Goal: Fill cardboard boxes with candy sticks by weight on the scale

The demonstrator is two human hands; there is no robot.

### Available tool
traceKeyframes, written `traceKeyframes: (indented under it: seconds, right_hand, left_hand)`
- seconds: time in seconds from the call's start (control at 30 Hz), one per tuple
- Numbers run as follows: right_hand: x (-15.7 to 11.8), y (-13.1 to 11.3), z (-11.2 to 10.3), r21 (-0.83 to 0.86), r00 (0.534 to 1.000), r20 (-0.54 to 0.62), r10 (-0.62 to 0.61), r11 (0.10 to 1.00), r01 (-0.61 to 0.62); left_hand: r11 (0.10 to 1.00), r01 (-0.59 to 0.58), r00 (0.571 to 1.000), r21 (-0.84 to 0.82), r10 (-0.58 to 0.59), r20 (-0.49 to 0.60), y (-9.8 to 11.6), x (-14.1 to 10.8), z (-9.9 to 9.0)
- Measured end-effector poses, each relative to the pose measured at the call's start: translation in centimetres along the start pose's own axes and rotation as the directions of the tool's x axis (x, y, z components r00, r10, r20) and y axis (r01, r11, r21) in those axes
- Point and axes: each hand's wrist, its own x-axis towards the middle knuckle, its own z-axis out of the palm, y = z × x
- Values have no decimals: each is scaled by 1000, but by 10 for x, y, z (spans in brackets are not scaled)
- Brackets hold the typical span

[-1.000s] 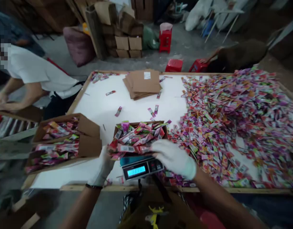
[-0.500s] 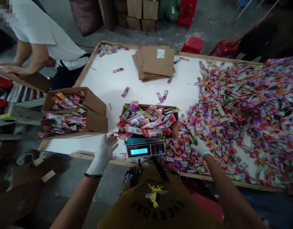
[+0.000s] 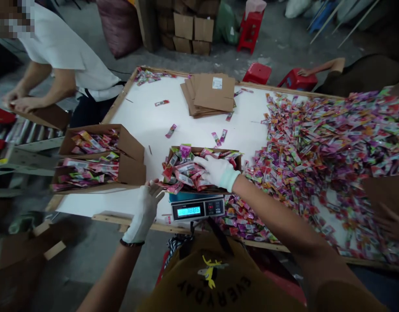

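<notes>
A cardboard box [image 3: 238, 164] heaped with small coloured sachets [image 3: 185, 179] stands on a digital scale [image 3: 204, 209] with a lit blue display. My right hand [image 3: 214, 172], in a white glove, lies over the sachets in the right half of the box, fingers spread on top of them. My left hand [image 3: 145, 210], gloved with bare fingertips, is by the box's front left corner. Its fingers are apart and hold nothing, close to sachets hanging over the edge. The right palm's underside is hidden.
Two filled boxes [image 3: 131, 171] stand at the left. A large sachet pile [image 3: 303, 143] covers the table's right side. Flattened cartons [image 3: 205, 97] lie at the back. One person in a white shirt [image 3: 66, 47] handles cardboard at the left; another person's hand [image 3: 392, 221] shows at the right.
My right hand has moved left from the loose pile onto the sachets in the box. My left hand has shifted slightly toward the box. A brown panel and another hand have appeared at the right.
</notes>
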Motion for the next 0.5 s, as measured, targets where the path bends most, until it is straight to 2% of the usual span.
traceKeyframes:
  seconds: [0.1, 0.17, 0.27, 0.33, 0.4, 0.47, 0.5]
  right_hand:
    - [-5, 11, -1, 82, 997, -60, -39, 996, 44]
    - [-14, 15, -14, 136, 993, -97, -72, 987, 85]
    - [-30, 11, -36, 178, 987, -138, -78, 979, 102]
    - [-46, 5, -50, 309, 982, -189, -22, 948, 80]
    - [-69, 2, -67, 483, 961, -260, 99, 875, 41]
    - [-100, 7, -86, 575, 911, -328, 248, 818, -15]
    - [-117, 13, -96, 562, 879, -368, 304, 826, -51]
  left_hand:
    - [996, 82, 995, -42, -84, -54, -4, -1, -17]
    - [994, 104, 991, -36, -106, -77, -7, -1, -23]
    - [992, 122, 989, -25, -123, -80, -12, -3, -21]
    - [991, 132, 989, -20, -133, -67, -14, -5, -15]
    - [991, 133, 990, -13, -134, -40, -16, -5, -12]
    - [990, 138, 990, 6, -137, -15, -17, -3, -16]
    - [989, 146, 989, 11, -146, -14, -17, 0, -22]
